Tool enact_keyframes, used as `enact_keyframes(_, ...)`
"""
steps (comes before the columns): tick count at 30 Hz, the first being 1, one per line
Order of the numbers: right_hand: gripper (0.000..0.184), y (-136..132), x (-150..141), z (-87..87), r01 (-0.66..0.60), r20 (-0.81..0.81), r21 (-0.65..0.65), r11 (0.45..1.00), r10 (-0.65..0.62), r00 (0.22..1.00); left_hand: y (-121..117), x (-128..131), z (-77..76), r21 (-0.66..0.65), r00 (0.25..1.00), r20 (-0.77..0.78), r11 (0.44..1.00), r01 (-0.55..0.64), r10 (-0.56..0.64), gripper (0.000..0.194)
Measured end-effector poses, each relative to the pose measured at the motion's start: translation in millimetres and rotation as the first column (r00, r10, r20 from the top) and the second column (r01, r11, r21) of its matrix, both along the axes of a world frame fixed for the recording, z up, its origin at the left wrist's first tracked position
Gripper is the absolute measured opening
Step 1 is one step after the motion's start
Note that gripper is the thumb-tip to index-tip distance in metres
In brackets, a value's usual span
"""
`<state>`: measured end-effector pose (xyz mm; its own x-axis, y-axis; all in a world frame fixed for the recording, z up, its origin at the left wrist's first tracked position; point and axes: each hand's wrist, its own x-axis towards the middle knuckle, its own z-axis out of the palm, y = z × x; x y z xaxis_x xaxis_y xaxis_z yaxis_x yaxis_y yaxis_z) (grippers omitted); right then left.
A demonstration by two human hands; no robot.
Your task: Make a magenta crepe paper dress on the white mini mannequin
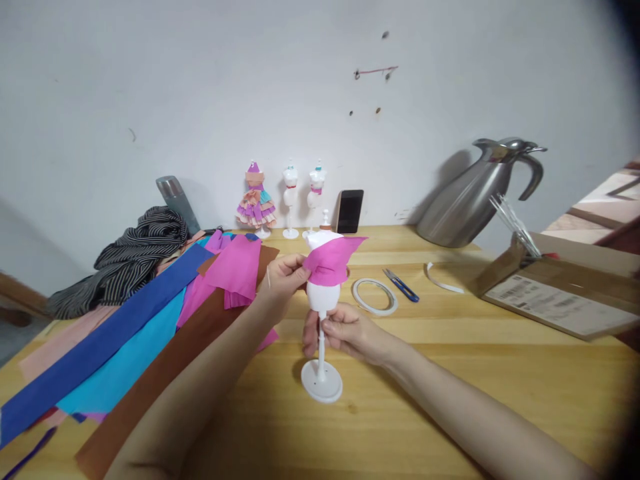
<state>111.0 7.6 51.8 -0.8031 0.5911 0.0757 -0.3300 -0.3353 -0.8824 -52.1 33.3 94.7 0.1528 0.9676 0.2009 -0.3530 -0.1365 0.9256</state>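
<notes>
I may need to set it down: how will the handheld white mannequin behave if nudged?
The white mannequin looks like smooth plastic, so probably light. Being wide above a thin stem, it may tip if pushed high, though the round base should steady it somewhat.

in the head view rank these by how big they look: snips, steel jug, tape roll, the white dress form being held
1. steel jug
2. white dress form, though nearer the camera
3. tape roll, by its outline
4. snips

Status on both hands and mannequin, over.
Left hand pinching pink piece. Right hand gripping stem of upright mannequin. Piece across its chest. Tape roll beyond right hand, seemingly not blocking.
</notes>
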Motion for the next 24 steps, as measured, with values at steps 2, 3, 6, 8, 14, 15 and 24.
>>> enact_keyframes(2, 0.032, 0.1, 0.4, 0.6, -0.013, 0.003, 0.01, 1.0, 0.013, 1.0, -0.9, 0.3, 0.7, -0.032, 1.0, 0.024, 0.999, 0.018, -0.017, 0.037)
enact_keyframes(3, 0.032, 0.1, 0.4, 0.8, -0.016, 0.005, 0.008, 1.0, 0.016, 1.0, -1.4, 0.4, 1.3, -0.049, 0.999, 0.038, 0.998, 0.028, -0.026, 0.037)
enact_keyframes(6, 0.032, -0.1, -0.2, 1.5, -0.001, 0.005, -0.017, 1.0, 0.001, 1.0, -2.7, 0.6, 4.0, -0.09, 0.994, 0.089, 0.993, 0.078, -0.07, 0.033)
enact_keyframes(8, 0.032, -0.4, -1.0, 2.8, 0.023, 0.006, -0.033, 0.999, -0.022, 1.0, -2.9, 0.7, 5.6, -0.096, 0.985, 0.123, 0.987, 0.131, -0.119, 0.03)
enact_keyframes(14, 0.032, -1.9, -3.5, 5.6, 0.128, 0.014, -0.051, 0.99, -0.127, 0.992, 1.9, -0.1, 0.9, -0.096, 0.96, 0.182, 0.967, 0.235, -0.215, 0.034)
enact_keyframes(15, 0.032, -1.8, -3.9, 4.9, 0.156, 0.022, -0.049, 0.987, -0.155, 0.988, 2.9, -0.3, -0.2, -0.078, 0.963, 0.181, 0.973, 0.218, -0.201, 0.032)
enact_keyframes(24, 0.035, 5.4, -5.8, -1.4, 0.404, 0.1, 0.006, 0.915, -0.403, 0.91, 1.5, -0.1, 5.2, -0.014, 0.961, 0.258, 0.994, 0.106, -0.098, 0.031)
